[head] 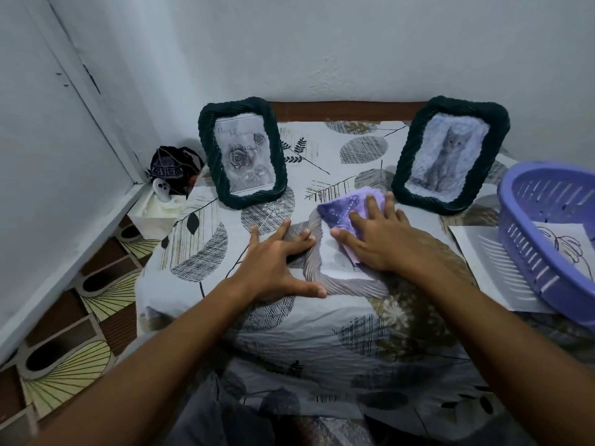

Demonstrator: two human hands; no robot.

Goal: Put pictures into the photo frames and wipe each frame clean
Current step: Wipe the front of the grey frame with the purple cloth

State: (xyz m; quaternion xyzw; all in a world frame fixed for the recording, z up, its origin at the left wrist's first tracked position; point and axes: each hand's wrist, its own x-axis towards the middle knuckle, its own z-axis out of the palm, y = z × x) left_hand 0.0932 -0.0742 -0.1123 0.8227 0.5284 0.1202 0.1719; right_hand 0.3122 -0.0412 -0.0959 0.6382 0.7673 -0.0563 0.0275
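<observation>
On the bed [225, 320], the left hand [273, 262] lies flat with fingers spread, pressing on the sheet and touching the left rail of the pale ribbed frame [317, 249], which lies face up between the two hands. That frame looks light and rigid, its twisted moulding giving ridges to brace against; the glazing is probably fragile, so holding it by the outer rails seems wiser than leaning on the middle. The soft mattress beneath gives little support, so heavy pressure could tilt it. Just right of that, the right hand [376, 238] rests palm down with fingers straight on the purple cloth [341, 209], a limp, thin rag spread over the frame's far part and its white picture; it grips nothing. Behind stand the rose frame [242, 152] and the cat frame [449, 159], upright; at far right sits a purple basket [528, 252].
</observation>
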